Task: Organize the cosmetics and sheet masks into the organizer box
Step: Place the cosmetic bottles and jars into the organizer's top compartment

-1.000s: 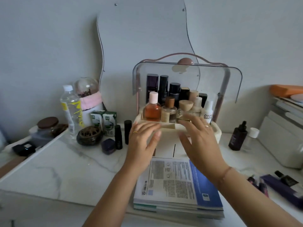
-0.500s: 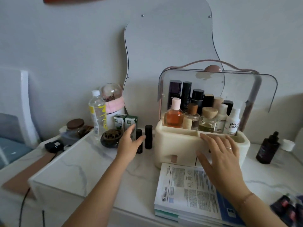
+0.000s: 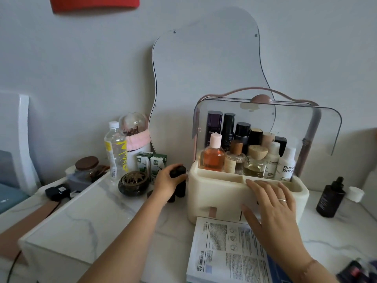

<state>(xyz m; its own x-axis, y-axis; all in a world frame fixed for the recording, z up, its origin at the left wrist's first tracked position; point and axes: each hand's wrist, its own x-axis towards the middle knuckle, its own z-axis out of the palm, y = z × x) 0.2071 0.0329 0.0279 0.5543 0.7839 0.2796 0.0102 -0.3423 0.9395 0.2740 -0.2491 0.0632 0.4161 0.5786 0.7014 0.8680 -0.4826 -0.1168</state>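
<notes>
Many bottles [image 3: 214, 155] upright inside the open organizer box [image 3: 216, 193].

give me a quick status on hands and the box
Left hand closed on a black tube beside the box. Right hand flat on the box front, empty. Sheet masks not yet stowed.

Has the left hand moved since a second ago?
Yes. The left hand left the front of the organizer box and went leftward, away from it; it now grips two black tubes beside the incense burner.
</notes>
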